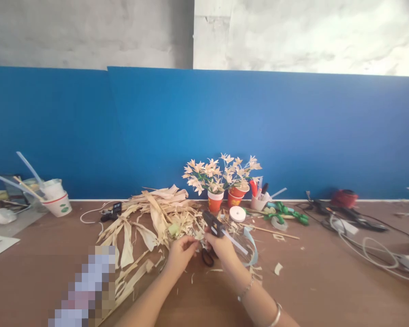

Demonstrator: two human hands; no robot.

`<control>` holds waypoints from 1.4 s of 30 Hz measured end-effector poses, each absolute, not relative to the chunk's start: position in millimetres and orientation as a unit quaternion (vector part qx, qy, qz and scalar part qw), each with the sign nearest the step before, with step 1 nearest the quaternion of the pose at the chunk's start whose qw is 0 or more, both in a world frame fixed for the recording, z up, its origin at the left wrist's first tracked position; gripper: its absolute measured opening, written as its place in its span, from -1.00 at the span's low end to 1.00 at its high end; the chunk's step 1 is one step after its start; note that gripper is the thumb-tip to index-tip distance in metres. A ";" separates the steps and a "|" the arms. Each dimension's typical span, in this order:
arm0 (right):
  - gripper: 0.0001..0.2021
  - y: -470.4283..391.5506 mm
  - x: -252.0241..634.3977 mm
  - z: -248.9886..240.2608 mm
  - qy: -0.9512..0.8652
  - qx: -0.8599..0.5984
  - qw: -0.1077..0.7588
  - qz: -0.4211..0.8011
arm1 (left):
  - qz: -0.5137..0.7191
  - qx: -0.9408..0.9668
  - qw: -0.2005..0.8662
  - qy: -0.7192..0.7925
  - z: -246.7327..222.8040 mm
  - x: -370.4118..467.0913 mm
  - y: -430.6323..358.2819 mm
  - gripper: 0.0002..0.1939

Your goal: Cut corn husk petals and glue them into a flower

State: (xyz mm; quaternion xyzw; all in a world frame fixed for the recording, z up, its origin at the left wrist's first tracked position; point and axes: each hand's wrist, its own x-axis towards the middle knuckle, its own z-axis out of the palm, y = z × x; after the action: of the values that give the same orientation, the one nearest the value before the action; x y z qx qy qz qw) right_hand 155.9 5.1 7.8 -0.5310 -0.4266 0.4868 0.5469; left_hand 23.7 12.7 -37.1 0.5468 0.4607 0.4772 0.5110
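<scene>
My right hand (221,245) is wrapped round a dark hot glue gun (213,223), with a pale glue stick (236,242) sticking out of its back end. Close on its left, my left hand (184,252) is closed in a pinch. Whatever sits between those fingertips is too small to name. Black-handled scissors (207,258) lie on the table below and between both hands. Just beyond the fingers spreads a heap of cut straw-coloured husk scraps (187,220). Longer dried husks (157,209) are piled to the left of it.
Paper cups (214,202) of pale handmade flowers (209,175) stand at the back against a blue partition (150,131). Nearby are a white ribbon roll (237,214) and green ribbon (286,213). Cables (364,254) run along the right; a white cup (58,204) stands left.
</scene>
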 end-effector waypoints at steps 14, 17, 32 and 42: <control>-0.77 0.2 164.4 6.7 -0.505 -0.555 0.520 0.408 | 0.508 0.477 0.533 0.480 -29.4 21.3 10.9 -0.68; -0.81 -1.8 173.6 3.2 -0.610 -0.526 0.501 0.316 | 0.520 0.437 0.552 0.485 -27.8 20.0 11.3 -0.63; -0.86 -2.4 183.3 -10.2 -0.783 -0.479 0.370 0.146 | 0.534 0.403 0.557 0.492 -22.6 18.0 9.4 -0.59; -0.92 -3.3 182.7 -10.6 -0.778 -0.494 0.357 0.154 | 0.532 0.410 0.550 0.497 -21.7 18.2 8.6 -0.58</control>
State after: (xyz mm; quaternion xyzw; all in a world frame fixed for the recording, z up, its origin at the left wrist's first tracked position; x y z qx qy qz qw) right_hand 182.7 -3.3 -10.6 -0.4937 -0.7781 0.1536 0.3567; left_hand 18.2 8.6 -21.7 0.4097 0.4966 0.5317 0.5503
